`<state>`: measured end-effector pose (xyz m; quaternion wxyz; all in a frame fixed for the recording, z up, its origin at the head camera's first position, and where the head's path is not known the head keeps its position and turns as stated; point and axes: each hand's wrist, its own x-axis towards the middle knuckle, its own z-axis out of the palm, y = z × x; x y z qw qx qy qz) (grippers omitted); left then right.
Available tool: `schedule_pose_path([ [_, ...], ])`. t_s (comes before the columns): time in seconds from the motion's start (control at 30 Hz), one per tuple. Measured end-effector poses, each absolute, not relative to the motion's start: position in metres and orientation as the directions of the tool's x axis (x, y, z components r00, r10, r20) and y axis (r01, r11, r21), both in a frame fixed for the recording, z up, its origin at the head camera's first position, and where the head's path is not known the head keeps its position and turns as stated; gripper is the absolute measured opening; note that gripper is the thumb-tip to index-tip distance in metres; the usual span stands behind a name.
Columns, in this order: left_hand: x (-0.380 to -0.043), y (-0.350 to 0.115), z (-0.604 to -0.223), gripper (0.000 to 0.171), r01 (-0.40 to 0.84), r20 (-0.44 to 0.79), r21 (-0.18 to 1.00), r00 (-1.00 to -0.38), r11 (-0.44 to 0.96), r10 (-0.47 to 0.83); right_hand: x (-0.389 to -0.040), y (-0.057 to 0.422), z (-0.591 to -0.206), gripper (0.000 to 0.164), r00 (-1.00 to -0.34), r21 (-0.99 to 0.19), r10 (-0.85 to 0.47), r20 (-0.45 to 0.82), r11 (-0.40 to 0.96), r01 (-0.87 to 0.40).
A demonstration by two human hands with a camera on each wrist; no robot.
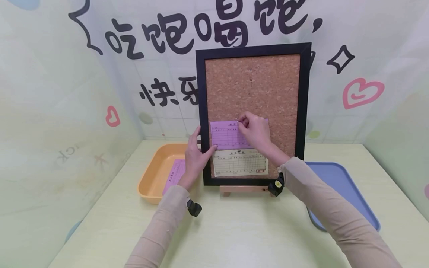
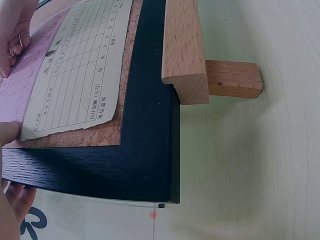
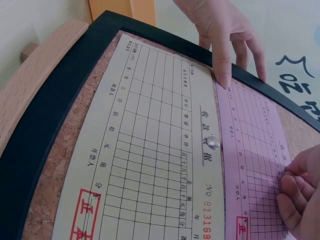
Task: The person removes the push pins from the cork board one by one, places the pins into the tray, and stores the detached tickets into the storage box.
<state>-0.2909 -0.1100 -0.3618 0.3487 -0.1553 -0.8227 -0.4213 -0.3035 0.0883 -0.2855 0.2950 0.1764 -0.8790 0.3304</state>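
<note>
A black-framed cork board (image 1: 253,89) leans upright on a wooden stand (image 1: 244,189). A cream receipt slip (image 1: 239,165) hangs low on the cork, with a clear-headed thumbtack (image 3: 213,143) through its top middle. Directly above it lies a purple-pink receipt slip (image 1: 222,134). My left hand (image 1: 196,156) grips the board's left frame edge, fingers behind and thumb pressing the purple slip's lower left corner. At that slip's top middle, my right hand (image 1: 256,130) pinches a small thumbtack, of which only a bright speck shows; the fingers cover the rest.
Left of the board stands an orange tray (image 1: 147,186) with another purple slip (image 1: 174,175) in it. A blue tray (image 1: 342,190) lies at the right, partly under my right forearm. Behind the board is a printed backdrop (image 1: 167,74) with black lettering.
</note>
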Motion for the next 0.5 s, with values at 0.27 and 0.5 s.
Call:
schedule_pose_path([
  [0.27, -0.2903, -0.1100, -0.3607, 0.079, 0.548, 0.700, 0.594, -0.713, 0.589, -0.041, -0.3051, 0.0891, -0.2846, 0.009, -0.771, -0.496, -0.108, 0.628, 0.708, -0.502],
  [0.5, -0.2902, -0.1103, -0.3619, 0.079, 0.548, 0.696, 0.597, -0.717, 0.587, -0.038, -0.3052, 0.0913, -0.2868, 0.008, -0.765, -0.495, -0.121, 0.632, 0.696, -0.520],
])
